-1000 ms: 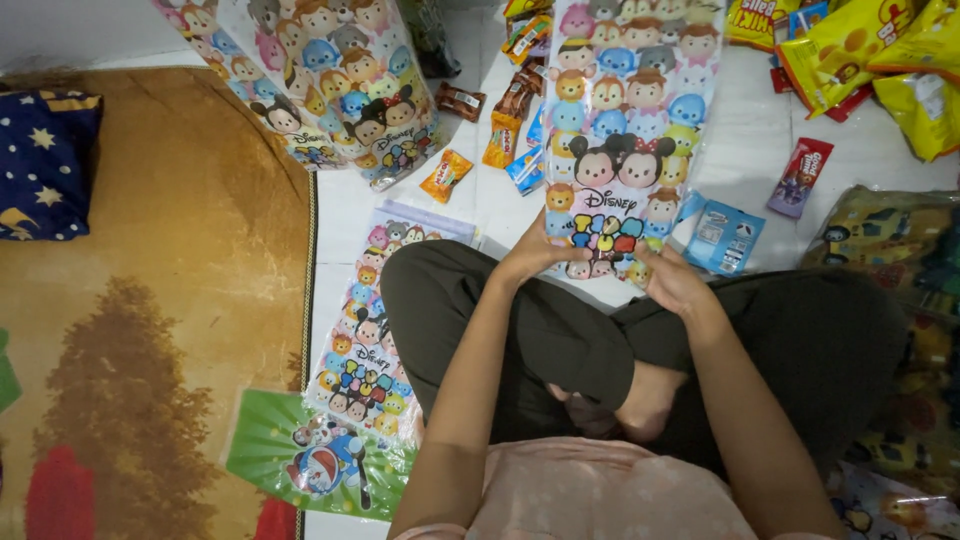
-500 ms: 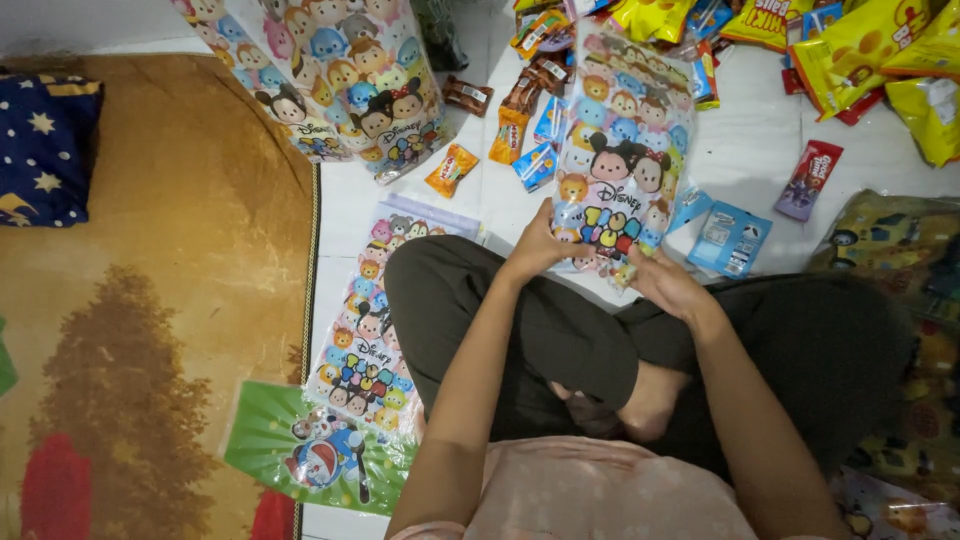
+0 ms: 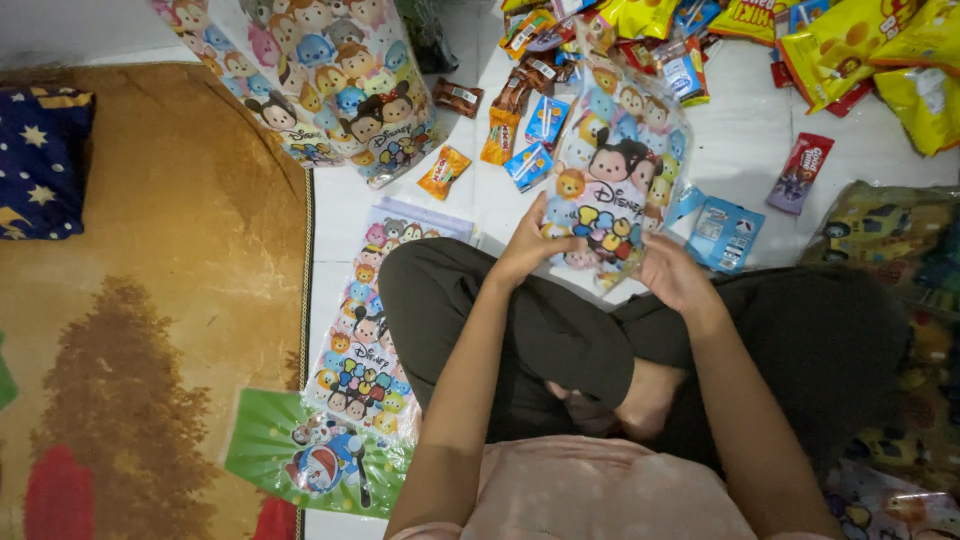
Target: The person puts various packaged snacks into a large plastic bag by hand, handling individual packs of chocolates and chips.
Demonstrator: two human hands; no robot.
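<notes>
I sit cross-legged on a white floor and hold a clear plastic bag printed with cartoon characters [image 3: 612, 170] in front of my knees. My left hand [image 3: 530, 243] pinches its lower left edge. My right hand [image 3: 673, 274] grips its lower right corner. The bag stands tilted, with its top leaning toward the pile of snack packets [image 3: 640, 40]. A light blue packet [image 3: 727, 233] lies just right of my right hand.
A filled cartoon-print bag [image 3: 330, 75] stands at the top left. Flat cartoon bags [image 3: 365, 330] and a green one [image 3: 310, 465] lie by my left knee. Yellow snack bags [image 3: 880, 55] and a red bar [image 3: 800, 170] are at the right. A brown rug [image 3: 140, 330] and a star cushion [image 3: 40, 160] lie to the left.
The bag has tilted and shifted slightly right in my hands. Both hands have kept their hold on its lower edge. The view has moved a little.
</notes>
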